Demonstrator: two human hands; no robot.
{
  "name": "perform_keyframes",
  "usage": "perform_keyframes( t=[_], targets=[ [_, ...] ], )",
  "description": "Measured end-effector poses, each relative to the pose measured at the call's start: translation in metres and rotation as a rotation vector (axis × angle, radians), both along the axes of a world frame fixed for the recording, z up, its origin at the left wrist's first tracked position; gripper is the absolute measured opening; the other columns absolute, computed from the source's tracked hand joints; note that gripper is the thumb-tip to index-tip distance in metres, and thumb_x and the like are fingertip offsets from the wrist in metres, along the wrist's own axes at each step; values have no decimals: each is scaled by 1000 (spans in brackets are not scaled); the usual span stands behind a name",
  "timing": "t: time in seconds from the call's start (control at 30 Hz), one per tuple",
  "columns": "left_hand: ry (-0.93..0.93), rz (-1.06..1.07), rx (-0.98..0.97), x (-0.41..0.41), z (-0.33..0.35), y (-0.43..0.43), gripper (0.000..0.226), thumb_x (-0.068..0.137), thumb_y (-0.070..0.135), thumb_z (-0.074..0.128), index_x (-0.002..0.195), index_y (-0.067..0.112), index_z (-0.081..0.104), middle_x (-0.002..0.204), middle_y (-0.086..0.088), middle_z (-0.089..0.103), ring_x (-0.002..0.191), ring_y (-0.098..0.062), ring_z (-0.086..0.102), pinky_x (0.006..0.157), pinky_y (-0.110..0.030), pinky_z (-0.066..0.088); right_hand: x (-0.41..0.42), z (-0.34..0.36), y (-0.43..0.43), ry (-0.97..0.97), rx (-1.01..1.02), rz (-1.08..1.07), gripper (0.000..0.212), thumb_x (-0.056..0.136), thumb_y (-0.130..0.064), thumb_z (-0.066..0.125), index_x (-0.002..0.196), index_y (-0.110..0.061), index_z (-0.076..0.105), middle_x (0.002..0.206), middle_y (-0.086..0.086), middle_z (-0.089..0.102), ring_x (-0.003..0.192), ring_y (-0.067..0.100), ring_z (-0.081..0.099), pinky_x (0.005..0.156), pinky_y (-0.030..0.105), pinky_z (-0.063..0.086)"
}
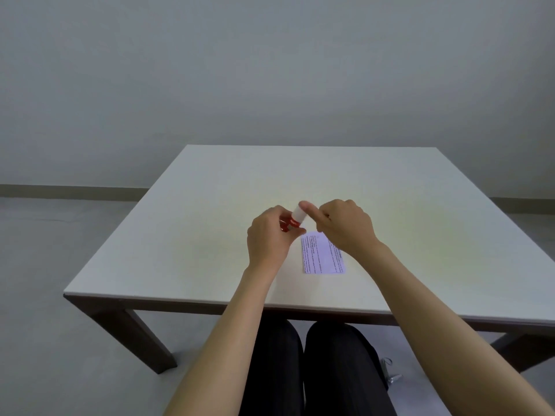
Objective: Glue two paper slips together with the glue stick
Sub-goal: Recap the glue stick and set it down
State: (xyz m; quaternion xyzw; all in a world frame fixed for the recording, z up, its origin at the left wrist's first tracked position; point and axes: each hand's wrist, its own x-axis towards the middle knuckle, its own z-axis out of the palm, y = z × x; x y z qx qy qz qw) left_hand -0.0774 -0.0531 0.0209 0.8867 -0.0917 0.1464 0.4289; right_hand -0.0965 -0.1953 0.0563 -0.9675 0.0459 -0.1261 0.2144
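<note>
I see my left hand [268, 237] raised just above the white table [186, 235], fingers curled round the red body of the glue stick [292, 221], whose white end tilts up and to the right. My right hand [345, 226] is loosely curled beside it, its thumb touching that white end. A printed paper slip [322, 255] lies flat on the table, partly under my right wrist.

Soft, even light; wide-angle edge distortion
</note>
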Motion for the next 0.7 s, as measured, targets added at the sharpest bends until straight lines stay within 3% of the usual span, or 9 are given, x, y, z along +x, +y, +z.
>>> perform_keyframes(
  t=[0.13, 0.3, 0.43, 0.7],
  targets=[
    [94, 142, -158, 37, 9, 9, 30, 67, 26, 81, 76, 14, 54, 81, -2, 70, 73, -21, 61, 63, -27, 36, -13, -4, -14, -30, 125, 1, 64, 92, -60, 31, 81, -7, 65, 80, 12, 72, 73, 30, 64, 65, 36, 50],
    [150, 164, -191, 70, 5, 13, 32, 69, 18, 80, 81, 7, 53, 92, -13, 69, 85, -29, 62, 66, -29, 39, -26, -4, -26, -14, 287, 40, 36, 95, -48, 41, 104, -20, 59, 69, 20, 67, 55, 23, 54, 68, 42, 53],
    [172, 166, -202, 79, -3, 11, 35, 68, 17, 81, 89, -1, 58, 96, -15, 69, 90, -31, 63, 69, -32, 43, -29, -6, -30, -9, 288, 39, 35, 94, -47, 42, 111, -21, 58, 66, 14, 68, 53, 17, 54, 71, 40, 54],
    [168, 160, -198, 78, -13, 5, 31, 68, 14, 80, 84, 4, 56, 94, -15, 68, 87, -32, 62, 71, -38, 48, -32, -13, -38, 5, 298, -1, 32, 93, -46, 47, 110, -22, 59, 58, 2, 65, 56, 16, 56, 71, 42, 56]
  ],
)
